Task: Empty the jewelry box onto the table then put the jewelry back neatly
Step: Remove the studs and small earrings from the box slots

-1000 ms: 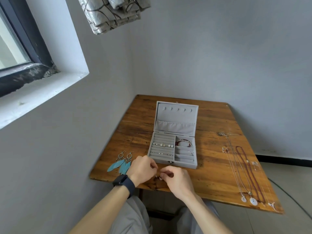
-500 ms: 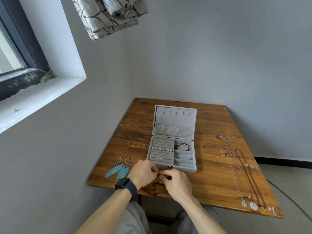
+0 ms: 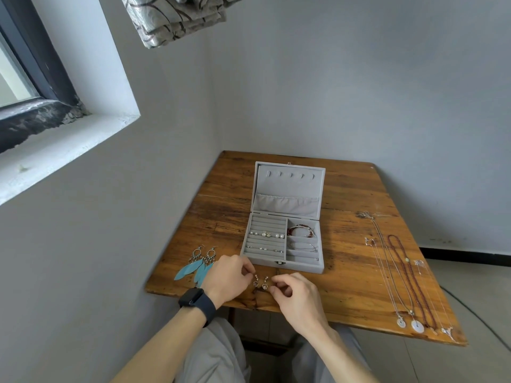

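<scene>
Desk (image 3: 345,272): wooden, set into a room corner; you sit at its near edge.
Jewelry box (image 3: 304,265): stands mid-desk, clasp side toward the near edge. The lid (image 3: 287,189) is tilted back, so both halves face you.
Box contents: stud earrings (image 3: 266,234) sit in rows across the ring rolls of the left half. A red bracelet (image 3: 301,230) lies in the far right compartment, with thinner silver pieces in those nearer you.
Drop earrings (image 3: 261,282): a small pair lies between the box front and the near edge, side by side. Their long axes run near to far, heart drops toward you and tops toward the box.
Left grip (image 3: 229,277): fingers curled, tips just beside the left earring's top; whether it pinches is too small to tell.
Right grip (image 3: 297,295): thumb and forefinger drawn together beside the right heart drop; contact cannot be told.
Reason for hold: one grip per earring probably keeps the pair matched and parallel.
Feather earrings (image 3: 197,265): lie at the near-left corner, hooks toward the far edge.
Necklaces (image 3: 417,326): stretched straight along the right edge, pendants at the near-right corner, likely to keep the chains untangled.
Progress: the box is partly filled, so the task looks unfinished.
</scene>
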`<action>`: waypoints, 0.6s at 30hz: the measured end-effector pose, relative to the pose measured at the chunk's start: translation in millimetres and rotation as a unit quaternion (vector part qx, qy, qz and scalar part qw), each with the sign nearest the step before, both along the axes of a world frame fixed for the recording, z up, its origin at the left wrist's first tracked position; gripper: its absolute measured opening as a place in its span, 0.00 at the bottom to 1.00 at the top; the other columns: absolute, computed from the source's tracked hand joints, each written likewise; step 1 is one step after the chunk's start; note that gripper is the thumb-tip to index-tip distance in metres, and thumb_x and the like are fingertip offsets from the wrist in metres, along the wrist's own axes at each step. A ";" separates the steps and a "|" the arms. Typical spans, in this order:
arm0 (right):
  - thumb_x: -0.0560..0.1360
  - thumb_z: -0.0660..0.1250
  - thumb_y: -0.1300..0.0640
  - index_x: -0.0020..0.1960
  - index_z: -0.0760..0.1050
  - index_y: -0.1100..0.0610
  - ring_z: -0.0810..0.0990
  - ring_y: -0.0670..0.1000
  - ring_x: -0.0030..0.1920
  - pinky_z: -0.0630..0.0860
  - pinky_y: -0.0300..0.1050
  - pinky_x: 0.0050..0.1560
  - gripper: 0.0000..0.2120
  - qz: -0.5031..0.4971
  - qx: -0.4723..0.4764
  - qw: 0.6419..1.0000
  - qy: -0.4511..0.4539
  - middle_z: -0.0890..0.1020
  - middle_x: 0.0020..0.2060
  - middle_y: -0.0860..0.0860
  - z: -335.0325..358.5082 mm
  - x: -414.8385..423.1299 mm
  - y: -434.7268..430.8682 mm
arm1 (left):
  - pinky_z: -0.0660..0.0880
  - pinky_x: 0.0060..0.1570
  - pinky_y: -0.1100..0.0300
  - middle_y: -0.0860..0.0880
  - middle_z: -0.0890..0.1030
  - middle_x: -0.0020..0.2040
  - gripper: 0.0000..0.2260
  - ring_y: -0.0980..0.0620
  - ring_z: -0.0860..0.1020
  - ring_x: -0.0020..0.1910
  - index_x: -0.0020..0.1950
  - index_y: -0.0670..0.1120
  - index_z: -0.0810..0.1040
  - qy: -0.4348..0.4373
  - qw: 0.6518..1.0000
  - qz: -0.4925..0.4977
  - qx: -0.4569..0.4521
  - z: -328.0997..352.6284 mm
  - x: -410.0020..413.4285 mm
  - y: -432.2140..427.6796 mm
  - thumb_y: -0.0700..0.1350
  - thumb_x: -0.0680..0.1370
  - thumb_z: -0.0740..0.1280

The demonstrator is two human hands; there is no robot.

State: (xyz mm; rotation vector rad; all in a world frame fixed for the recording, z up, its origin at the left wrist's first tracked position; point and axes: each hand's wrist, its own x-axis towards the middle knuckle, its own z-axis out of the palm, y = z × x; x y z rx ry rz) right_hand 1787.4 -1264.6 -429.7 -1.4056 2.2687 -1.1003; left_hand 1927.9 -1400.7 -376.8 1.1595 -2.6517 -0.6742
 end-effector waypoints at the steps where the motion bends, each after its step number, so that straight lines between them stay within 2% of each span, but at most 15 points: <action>1: 0.75 0.73 0.51 0.57 0.83 0.48 0.76 0.36 0.42 0.70 0.23 0.42 0.11 0.001 -0.003 1.000 0.004 0.78 0.47 0.39 -1.9 1.7 1.0 | 0.80 0.50 0.58 0.55 0.84 0.50 0.09 0.58 0.81 0.48 0.56 0.54 0.83 -0.001 1.000 0.001 -0.002 -1.8 2.0 3.0 0.47 0.78 0.68; 7: 0.76 0.72 0.51 0.56 0.84 0.49 0.76 0.43 0.49 0.75 0.36 0.50 0.10 0.000 -0.002 0.999 0.037 0.77 0.48 0.42 -7.7 11.6 -0.9 | 0.80 0.53 0.56 0.56 0.83 0.54 0.12 0.57 0.81 0.53 0.61 0.54 0.80 0.002 1.000 -0.007 -0.019 -11.7 4.7 17.6 0.44 0.78 0.68; 10: 0.76 0.72 0.51 0.55 0.84 0.49 0.75 0.43 0.50 0.74 0.35 0.49 0.09 0.000 -0.001 0.999 0.044 0.77 0.48 0.42 -8.4 13.6 -1.9 | 0.80 0.51 0.57 0.57 0.82 0.54 0.13 0.57 0.80 0.53 0.61 0.55 0.79 -0.002 1.000 -0.008 -0.028 -14.8 4.4 21.2 0.44 0.78 0.68; 15: 0.75 0.73 0.52 0.55 0.84 0.49 0.74 0.42 0.49 0.66 0.27 0.46 0.09 -0.002 0.000 0.999 0.050 0.77 0.48 0.42 -8.4 14.6 -1.3 | 0.80 0.51 0.56 0.57 0.82 0.54 0.12 0.56 0.80 0.52 0.60 0.55 0.79 -0.006 0.999 -0.012 -0.029 -16.0 4.8 21.5 0.44 0.78 0.68; 18: 0.75 0.73 0.52 0.55 0.84 0.50 0.74 0.42 0.49 0.65 0.26 0.45 0.09 -0.004 -0.004 0.999 0.052 0.78 0.48 0.43 -8.2 15.6 -1.1 | 0.80 0.51 0.56 0.57 0.82 0.53 0.12 0.57 0.80 0.52 0.60 0.55 0.79 -0.006 0.999 -0.012 -0.029 -16.2 6.0 20.4 0.44 0.78 0.69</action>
